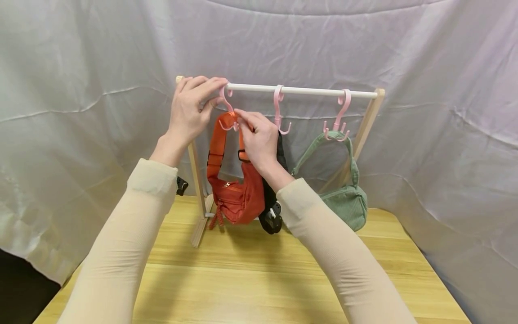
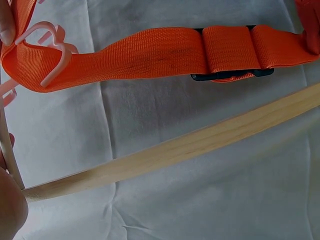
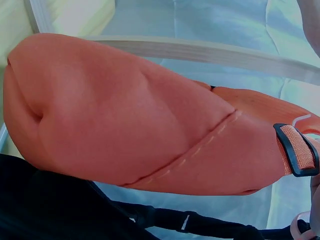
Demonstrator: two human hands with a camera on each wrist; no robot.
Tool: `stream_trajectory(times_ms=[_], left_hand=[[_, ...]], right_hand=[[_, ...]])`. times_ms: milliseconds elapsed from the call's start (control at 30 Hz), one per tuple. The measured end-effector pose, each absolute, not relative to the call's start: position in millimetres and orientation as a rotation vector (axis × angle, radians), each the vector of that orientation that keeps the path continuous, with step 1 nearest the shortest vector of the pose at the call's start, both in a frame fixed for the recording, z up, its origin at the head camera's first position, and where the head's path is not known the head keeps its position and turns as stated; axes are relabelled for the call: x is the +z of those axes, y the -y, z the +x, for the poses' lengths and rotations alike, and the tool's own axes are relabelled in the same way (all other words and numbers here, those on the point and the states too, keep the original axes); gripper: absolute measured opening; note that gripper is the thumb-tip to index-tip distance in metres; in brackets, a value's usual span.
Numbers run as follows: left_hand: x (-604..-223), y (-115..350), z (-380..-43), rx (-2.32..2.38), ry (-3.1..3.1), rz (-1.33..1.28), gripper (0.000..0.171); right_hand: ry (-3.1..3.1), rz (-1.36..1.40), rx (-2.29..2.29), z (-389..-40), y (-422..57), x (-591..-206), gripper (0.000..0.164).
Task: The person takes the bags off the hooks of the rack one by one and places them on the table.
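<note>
A red bag hangs by its orange strap on the left pink hook. My left hand is at the left end of the white rail, fingers over it, with fingertips and thumb pinching the top of that hook. My right hand pinches the strap's top, just right of the hook's stem. The left wrist view shows the strap looped over the hook's prongs. Across the right wrist view spreads the bag's body, beside a black strap buckle.
Behind the red bag, a black bag hangs near the middle pink hook. A green corduroy bag hangs from the right hook. The wooden rack frame stands on a wood-grain table before a grey curtain.
</note>
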State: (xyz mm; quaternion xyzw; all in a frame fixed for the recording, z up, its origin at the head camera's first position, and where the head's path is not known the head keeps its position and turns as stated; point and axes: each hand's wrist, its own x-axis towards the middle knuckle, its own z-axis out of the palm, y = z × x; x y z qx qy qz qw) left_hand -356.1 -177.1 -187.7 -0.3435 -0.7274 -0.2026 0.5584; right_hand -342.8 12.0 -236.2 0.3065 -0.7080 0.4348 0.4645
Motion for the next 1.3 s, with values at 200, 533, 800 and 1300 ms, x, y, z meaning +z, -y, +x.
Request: stream_trajectory(times_ms=[200, 533, 800, 1300], left_hand=[[-187.9, 174.9, -355.3, -0.511, 1.729, -0.796, 0.035], [-188.9, 175.0, -352.9, -0.539, 1.771, -0.764, 0.036], [-188.6, 175.9, -353.7, -0.523, 1.766, -0.76, 0.037], [-188.4, 175.7, -354.6, -0.524, 1.768, -0.733, 0.039]], right_hand=[[1.751, 0.749, 1.072, -342.5, -12.4, -233.4, 0.018], [1.73, 0.759, 1.077, -343.1, -10.4, -229.2, 0.018], [1.709, 0.762, 1.088, -342.8, -9.1, -227.3, 0.018], [1.632, 0.799, 1.134, -341.0, -7.2, -227.2, 0.018]])
